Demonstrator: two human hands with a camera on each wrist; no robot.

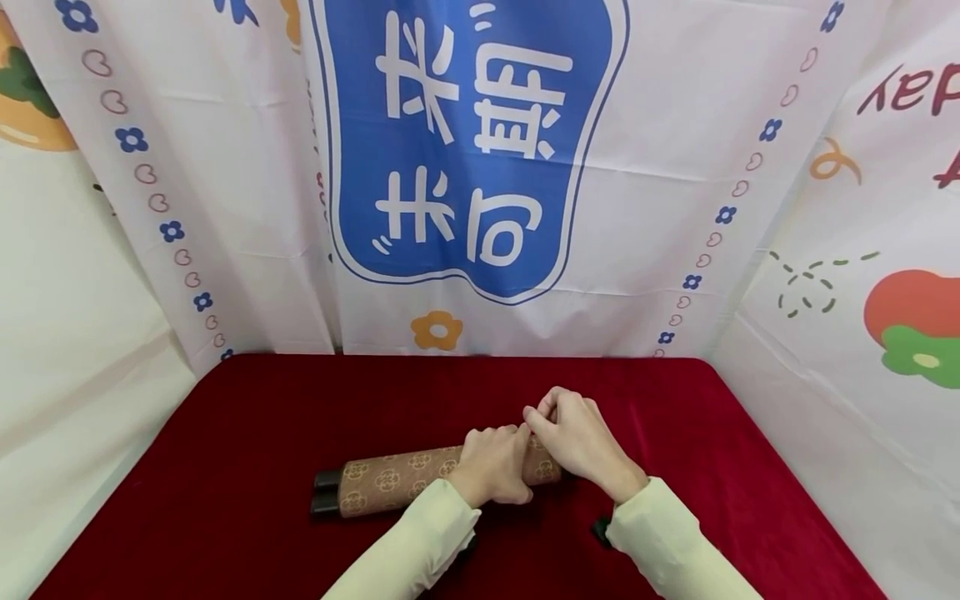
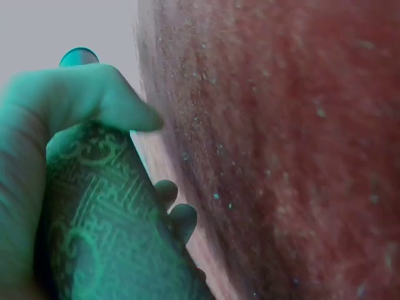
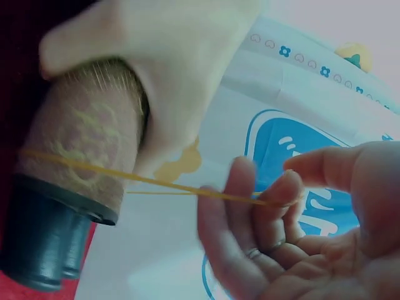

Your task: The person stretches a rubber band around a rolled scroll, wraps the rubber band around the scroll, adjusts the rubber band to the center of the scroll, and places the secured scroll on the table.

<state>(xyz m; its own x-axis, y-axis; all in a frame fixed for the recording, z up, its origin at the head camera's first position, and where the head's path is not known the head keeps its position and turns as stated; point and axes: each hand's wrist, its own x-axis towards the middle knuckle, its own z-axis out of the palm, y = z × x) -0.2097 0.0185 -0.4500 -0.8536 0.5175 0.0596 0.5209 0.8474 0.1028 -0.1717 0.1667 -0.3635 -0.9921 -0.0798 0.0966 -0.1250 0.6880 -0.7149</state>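
Observation:
A rolled scroll [image 1: 397, 482] in brown cloth with a yellow pattern lies across the table, its paired black roller ends [image 1: 326, 493] sticking out on the left. My left hand [image 1: 491, 467] wraps over the roll right of its middle; the left wrist view shows its thumb across the patterned cloth [image 2: 100, 231]. At the scroll's right end, my right hand [image 1: 585, 435] has its fingers curled round a thin yellow rubber band [image 3: 156, 182]. The band stretches taut from those fingers to the cloth near the black end knobs [image 3: 37, 244].
Dark red cloth [image 1: 247, 425] covers the table under the scroll. White printed curtains with a blue sign [image 1: 465, 167] hang behind it, and more curtain [image 1: 847, 400] closes off the right side.

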